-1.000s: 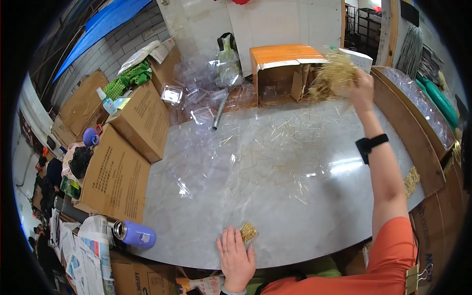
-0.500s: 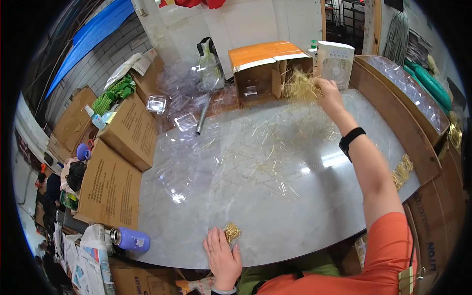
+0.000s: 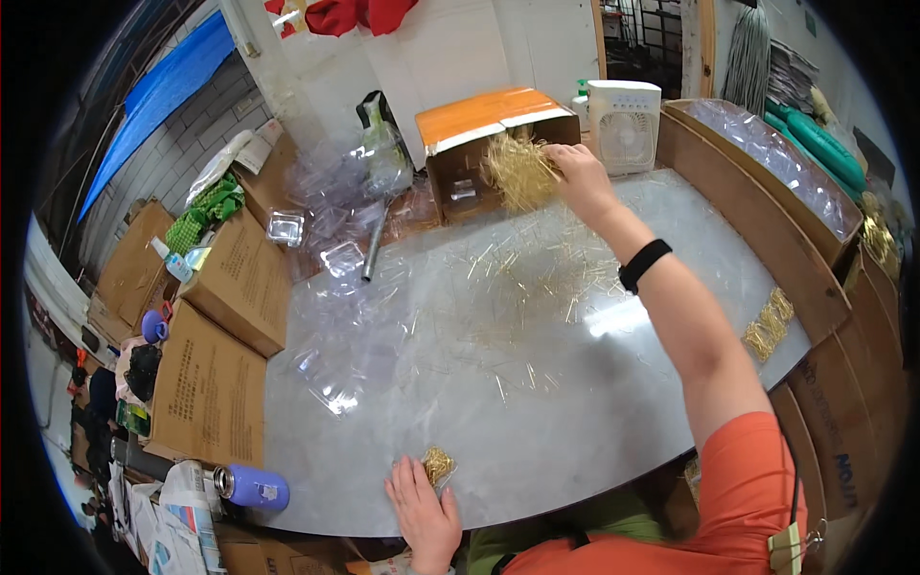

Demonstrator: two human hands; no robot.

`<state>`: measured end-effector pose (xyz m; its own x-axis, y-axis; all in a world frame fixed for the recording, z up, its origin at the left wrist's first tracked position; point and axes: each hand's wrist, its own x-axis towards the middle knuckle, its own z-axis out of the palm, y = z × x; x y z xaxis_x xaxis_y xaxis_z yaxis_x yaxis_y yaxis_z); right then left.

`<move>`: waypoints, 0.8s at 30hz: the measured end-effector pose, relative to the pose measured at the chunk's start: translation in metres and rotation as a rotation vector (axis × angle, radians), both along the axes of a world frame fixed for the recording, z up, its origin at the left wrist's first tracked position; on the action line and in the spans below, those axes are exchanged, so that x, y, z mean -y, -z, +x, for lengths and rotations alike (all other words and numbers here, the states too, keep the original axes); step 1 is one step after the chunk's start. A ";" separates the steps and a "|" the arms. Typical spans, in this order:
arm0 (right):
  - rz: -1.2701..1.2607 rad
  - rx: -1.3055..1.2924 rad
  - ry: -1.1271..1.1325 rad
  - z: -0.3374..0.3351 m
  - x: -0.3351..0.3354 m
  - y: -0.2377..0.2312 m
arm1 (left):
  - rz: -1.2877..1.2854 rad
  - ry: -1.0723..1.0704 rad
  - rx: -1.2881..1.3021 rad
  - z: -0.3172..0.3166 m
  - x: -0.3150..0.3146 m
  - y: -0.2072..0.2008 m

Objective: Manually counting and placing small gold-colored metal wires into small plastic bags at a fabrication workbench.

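While left fingers (image 3: pixel 408 484) lie flat, right fingers (image 3: pixel 567 156) grip a loose, shaggy golden tuft (image 3: pixel 518 173).

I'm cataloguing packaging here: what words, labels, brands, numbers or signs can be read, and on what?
I'll locate the print without copying it.
Two brown cardboard cartons, left: rows of print, too small to read.
Brown cardboard box, lower right: large blue letters, legible.
White rectangular plastic fan: tiny panel marks, unreadable.
Purple cylindrical bottle: pale mark, too small.
White printed papers, lower left: blurred.
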<state>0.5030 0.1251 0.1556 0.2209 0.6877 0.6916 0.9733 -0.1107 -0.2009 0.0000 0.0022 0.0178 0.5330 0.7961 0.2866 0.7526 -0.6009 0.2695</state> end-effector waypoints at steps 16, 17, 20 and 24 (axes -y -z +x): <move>0.145 0.516 0.500 0.125 0.115 0.015 | -0.015 0.021 0.011 -0.002 0.000 -0.002; 0.065 0.507 0.583 0.142 0.133 0.042 | -0.018 0.043 0.010 0.002 -0.003 0.000; -0.285 0.329 0.549 0.144 0.150 0.105 | -0.006 0.023 -0.003 -0.001 0.000 -0.003; -0.617 0.218 0.378 0.128 0.163 0.098 | -0.012 0.024 0.018 -0.001 -0.001 -0.002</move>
